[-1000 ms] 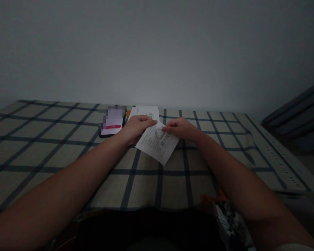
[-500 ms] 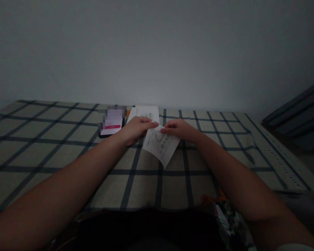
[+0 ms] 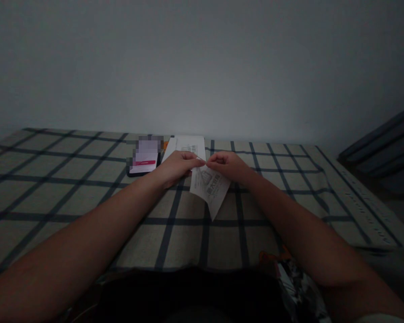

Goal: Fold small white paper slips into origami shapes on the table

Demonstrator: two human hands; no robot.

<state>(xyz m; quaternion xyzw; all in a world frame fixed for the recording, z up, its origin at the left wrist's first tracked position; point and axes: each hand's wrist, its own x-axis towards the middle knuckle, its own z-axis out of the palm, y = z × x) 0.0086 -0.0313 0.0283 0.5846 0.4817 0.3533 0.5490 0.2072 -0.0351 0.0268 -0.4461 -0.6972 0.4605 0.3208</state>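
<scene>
A printed sheet of paper (image 3: 211, 190) hangs between my hands above the checked cloth, its lower corner pointing towards me. My left hand (image 3: 180, 165) pinches its upper edge between thumb and fingers. Close beside it, my right hand (image 3: 229, 164) grips the same edge, thumb and fingertips together. The sheet bends along its middle and carries dark print and a line drawing. Behind my left hand lies a white pad or stack of paper (image 3: 185, 142) with similar print, partly hidden by that hand.
A phone (image 3: 144, 157) with a lit screen, partly blurred out, lies left of the pad. The checked tablecloth (image 3: 87, 179) reaches back to a grey wall (image 3: 202, 67). Dark folded fabric (image 3: 387, 143) is at the far right. Patterned cloth (image 3: 299, 287) shows near my lap.
The fingertips of my hands have come closer together at the paper's top edge. The sheet has swung slightly right and bends more sharply. Phone and pad stay in place.
</scene>
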